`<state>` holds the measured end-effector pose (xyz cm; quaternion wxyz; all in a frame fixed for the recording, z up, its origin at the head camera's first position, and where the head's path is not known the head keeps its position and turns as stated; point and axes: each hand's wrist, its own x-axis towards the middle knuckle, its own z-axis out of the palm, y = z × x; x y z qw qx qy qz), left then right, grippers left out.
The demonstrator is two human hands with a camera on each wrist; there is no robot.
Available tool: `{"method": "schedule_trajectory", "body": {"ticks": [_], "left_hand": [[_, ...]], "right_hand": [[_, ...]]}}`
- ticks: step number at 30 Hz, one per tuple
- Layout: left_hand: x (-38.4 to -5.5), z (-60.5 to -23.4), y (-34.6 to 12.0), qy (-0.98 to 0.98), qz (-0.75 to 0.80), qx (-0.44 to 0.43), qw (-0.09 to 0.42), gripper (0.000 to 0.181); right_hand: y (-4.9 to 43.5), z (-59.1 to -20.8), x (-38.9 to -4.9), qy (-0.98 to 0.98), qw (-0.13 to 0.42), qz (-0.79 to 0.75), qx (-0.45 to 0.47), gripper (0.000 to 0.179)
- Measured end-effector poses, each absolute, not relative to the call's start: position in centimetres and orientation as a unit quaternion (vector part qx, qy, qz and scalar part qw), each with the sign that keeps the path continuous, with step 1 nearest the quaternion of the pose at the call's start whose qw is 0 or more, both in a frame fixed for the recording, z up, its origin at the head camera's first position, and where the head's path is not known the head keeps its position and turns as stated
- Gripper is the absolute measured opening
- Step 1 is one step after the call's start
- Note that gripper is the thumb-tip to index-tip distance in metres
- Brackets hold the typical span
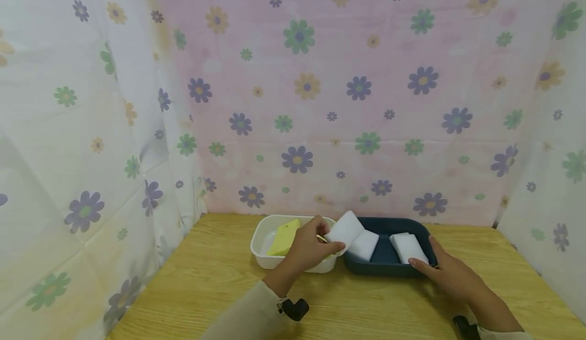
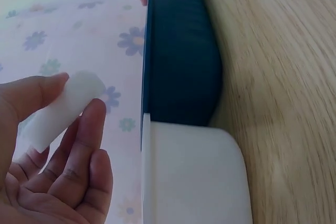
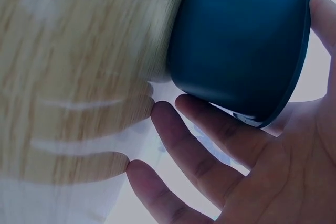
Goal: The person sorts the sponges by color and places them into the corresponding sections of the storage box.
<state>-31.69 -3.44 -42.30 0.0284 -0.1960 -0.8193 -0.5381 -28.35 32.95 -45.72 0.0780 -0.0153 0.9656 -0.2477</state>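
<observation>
My left hand (image 1: 305,246) pinches a white sponge block (image 1: 346,228) between thumb and fingers, above the place where two containers meet. The left wrist view shows this sponge (image 2: 68,106) held clear of both rims. My right hand (image 1: 453,274) holds the right end of a dark blue tray (image 1: 384,267), its thumb at the rim and its fingers (image 3: 226,129) spread along the outer wall. Inside that tray lie a white sponge (image 1: 364,246) at the left and white sponges (image 1: 409,248), seemingly stacked, at the right. A white container (image 1: 270,262) beside it holds a yellow sponge (image 1: 285,237), partly hidden by my left hand.
Both containers stand side by side on a wooden table (image 1: 206,279). A flower-printed cloth (image 1: 320,126) hangs close behind them, and more cloth closes off the left and right sides.
</observation>
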Motion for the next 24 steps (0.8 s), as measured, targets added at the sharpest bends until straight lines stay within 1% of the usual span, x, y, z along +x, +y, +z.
{"method": "schedule_trajectory", "body": {"ticks": [3,10,18,24], "left_hand": [[-31.8,-42.2,-2.3,-0.818,-0.543,-0.188,0.034,0.038],[-32.2,-41.8,0.4,-0.856,-0.485,-0.163,0.074,0.03],[-33.0,-42.3,3.0,-0.883,-0.432,-0.159,0.091,0.035],[-32.8,-42.6,4.7,-0.893,-0.391,-0.194,0.109,0.038]], "right_hand": [[32.9,-45.7,-28.2,0.965,0.08,-0.248,-0.014,0.12],[32.7,-45.6,-28.1,0.966,0.072,-0.249,-0.02,0.118],[32.9,-45.8,-28.2,0.968,0.065,-0.243,-0.022,0.118],[33.0,-46.0,-28.2,0.967,0.064,-0.245,-0.024,0.118]]}}
